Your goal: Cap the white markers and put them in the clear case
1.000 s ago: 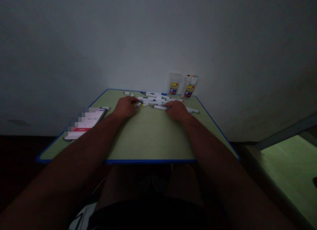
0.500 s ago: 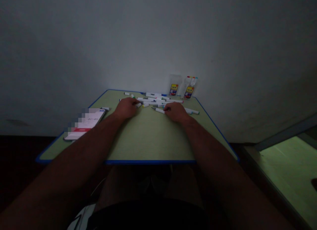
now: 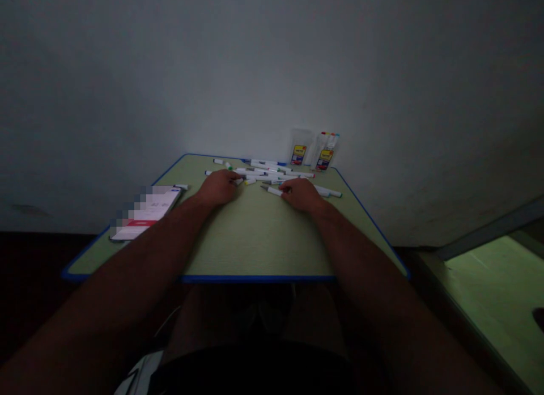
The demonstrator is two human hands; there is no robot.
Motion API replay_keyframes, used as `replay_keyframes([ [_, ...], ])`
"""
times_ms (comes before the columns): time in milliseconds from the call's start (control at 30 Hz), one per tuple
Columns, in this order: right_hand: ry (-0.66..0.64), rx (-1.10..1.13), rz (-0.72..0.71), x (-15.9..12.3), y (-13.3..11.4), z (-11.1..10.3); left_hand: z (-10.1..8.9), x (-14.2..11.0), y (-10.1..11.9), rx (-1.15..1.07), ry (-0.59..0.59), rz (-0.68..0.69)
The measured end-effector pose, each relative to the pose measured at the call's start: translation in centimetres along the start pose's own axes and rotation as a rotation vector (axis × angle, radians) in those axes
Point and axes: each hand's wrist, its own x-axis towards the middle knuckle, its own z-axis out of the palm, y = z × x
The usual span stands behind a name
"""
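My right hand (image 3: 301, 194) is closed around a white marker (image 3: 272, 190), whose uncapped grey tip points left, just above the table. My left hand (image 3: 217, 187) rests at the left of the marker pile, its fingers pinched on a small white and grey marker cap (image 3: 239, 182). Close to those fingertips lies a short yellow-ended cap (image 3: 250, 182). Several white markers (image 3: 272, 176) are heaped between and behind both hands. Other loose caps, one with a green end (image 3: 228, 165) and one with a dark end (image 3: 218, 161), lie beyond my left hand.
Against the wall stand a clear plastic case (image 3: 298, 147) and a second case (image 3: 325, 152) with several coloured markers in it. A lit phone (image 3: 148, 215) lies at the table's left side. Blue edging (image 3: 259, 279) borders the pale green table (image 3: 259, 236).
Little differs. My left hand has shifted slightly, with the cap at its fingertips a touch further right. My right hand keeps the marker in nearly the same place.
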Motion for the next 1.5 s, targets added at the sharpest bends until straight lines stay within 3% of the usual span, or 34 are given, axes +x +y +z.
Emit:
replay_keyframes([
  [400, 0.009, 0.052, -0.014, 0.17, 0.36, 0.30, 0.25, 0.13, -0.40, -0.022, -0.011, 0.019],
  [533, 0.060, 0.152, 0.044, 0.27, 0.22, 0.22, 0.17, 0.10, -0.25, -0.003, -0.027, 0.006],
  [1067, 0.052, 0.568, 0.291, 0.30, -0.39, -0.49, 0.29, 0.03, -0.11, 0.006, -0.037, 0.002],
  [1200, 0.012, 0.690, 0.313, 0.20, -0.49, -0.58, 0.42, 0.14, -0.26, -0.008, -0.038, 0.008],
  [1500, 0.009, 0.745, 0.306, 0.43, -0.10, -0.13, 0.31, 0.11, -0.04, 0.028, -0.057, 0.006],
])
